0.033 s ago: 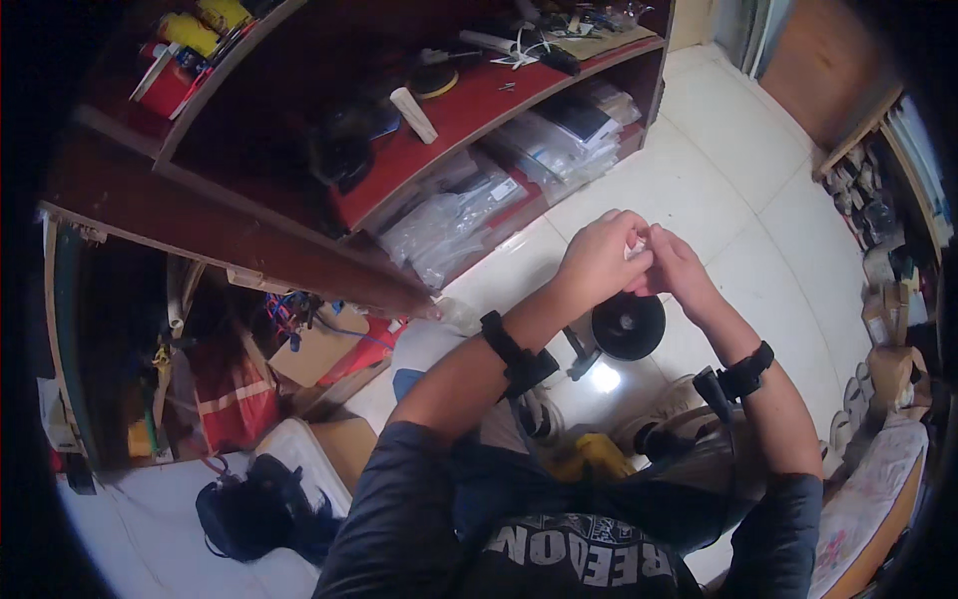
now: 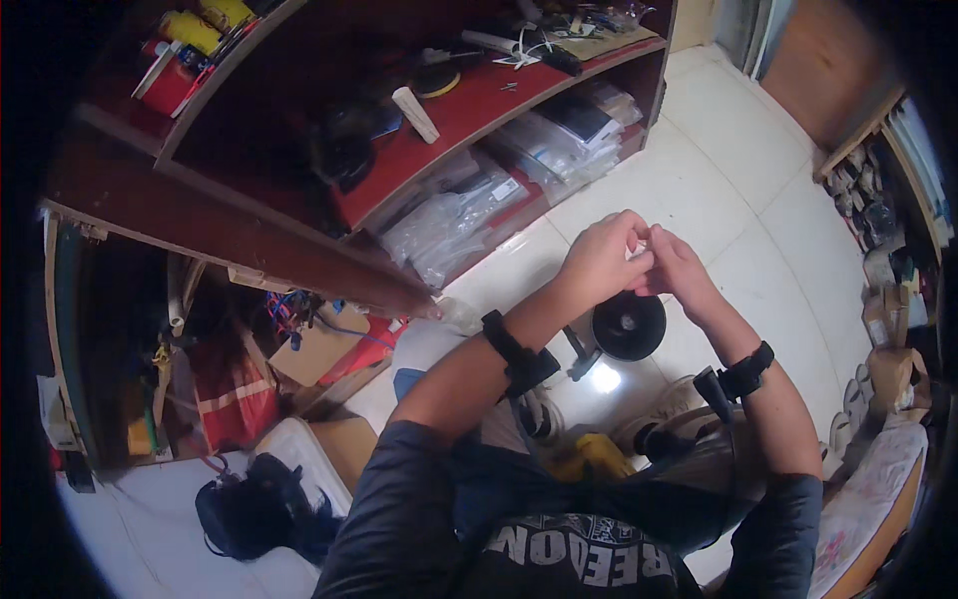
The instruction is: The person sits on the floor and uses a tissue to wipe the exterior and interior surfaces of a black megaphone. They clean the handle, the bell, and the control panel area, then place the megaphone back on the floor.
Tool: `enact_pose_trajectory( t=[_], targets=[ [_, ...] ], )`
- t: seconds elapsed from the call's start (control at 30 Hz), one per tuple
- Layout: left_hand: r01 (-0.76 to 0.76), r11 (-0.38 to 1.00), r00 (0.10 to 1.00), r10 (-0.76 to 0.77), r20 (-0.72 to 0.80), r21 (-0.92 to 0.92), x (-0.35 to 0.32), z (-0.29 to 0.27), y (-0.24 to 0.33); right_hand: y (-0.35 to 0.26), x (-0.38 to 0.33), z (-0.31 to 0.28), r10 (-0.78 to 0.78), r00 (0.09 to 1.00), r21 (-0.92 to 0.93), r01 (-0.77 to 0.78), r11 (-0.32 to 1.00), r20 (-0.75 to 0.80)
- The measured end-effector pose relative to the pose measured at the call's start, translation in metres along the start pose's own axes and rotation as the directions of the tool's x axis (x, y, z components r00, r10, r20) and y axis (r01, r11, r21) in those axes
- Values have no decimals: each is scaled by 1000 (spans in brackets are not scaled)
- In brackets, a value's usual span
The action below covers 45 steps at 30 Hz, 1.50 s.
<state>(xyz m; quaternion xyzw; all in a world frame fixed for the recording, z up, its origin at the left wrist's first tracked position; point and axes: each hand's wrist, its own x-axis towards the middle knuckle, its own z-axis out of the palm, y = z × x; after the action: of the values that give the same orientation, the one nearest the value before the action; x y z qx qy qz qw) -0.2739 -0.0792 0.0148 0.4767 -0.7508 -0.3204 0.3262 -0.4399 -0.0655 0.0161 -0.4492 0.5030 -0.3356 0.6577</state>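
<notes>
Pinching a small white item, mostly hidden, in curled fingers: L hand. R hand, fingers bent, meets it at the fingertips; can't tell if it also grips the item. Both held approx. above a black round object, tile floor beyond. Red shelf w/ plastic bags below, upper L.

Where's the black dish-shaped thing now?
In the head view, right of centre: the black dish-shaped thing shows just below the left hand and right hand, against the pale tiled floor.
</notes>
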Motion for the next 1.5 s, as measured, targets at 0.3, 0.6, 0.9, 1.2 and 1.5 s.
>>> enact_pose_trajectory(
  t=[0.3,0.6,0.9,1.2,1.5],
  targets=[
    [173,907,985,-159,68,-383,5,13,-14,3,11,2,-89,993,150,99,984,-74],
    [46,972,998,-53,-28,-232,9,-11,-11,18,21,-17,-290,957,44,290,956,-12],
    [46,963,999,-46,6,-265,11,-1,-20,-2,14,-9,-164,977,-61,157,986,-138],
    [21,980,999,-15,34,-198,8,5,-22,8,21,-5,-111,987,-207,86,975,-114],
    [-28,978,998,37,44,-206,1,5,-12,-1,13,-4,18,990,16,-16,1000,-139]
  ],
)
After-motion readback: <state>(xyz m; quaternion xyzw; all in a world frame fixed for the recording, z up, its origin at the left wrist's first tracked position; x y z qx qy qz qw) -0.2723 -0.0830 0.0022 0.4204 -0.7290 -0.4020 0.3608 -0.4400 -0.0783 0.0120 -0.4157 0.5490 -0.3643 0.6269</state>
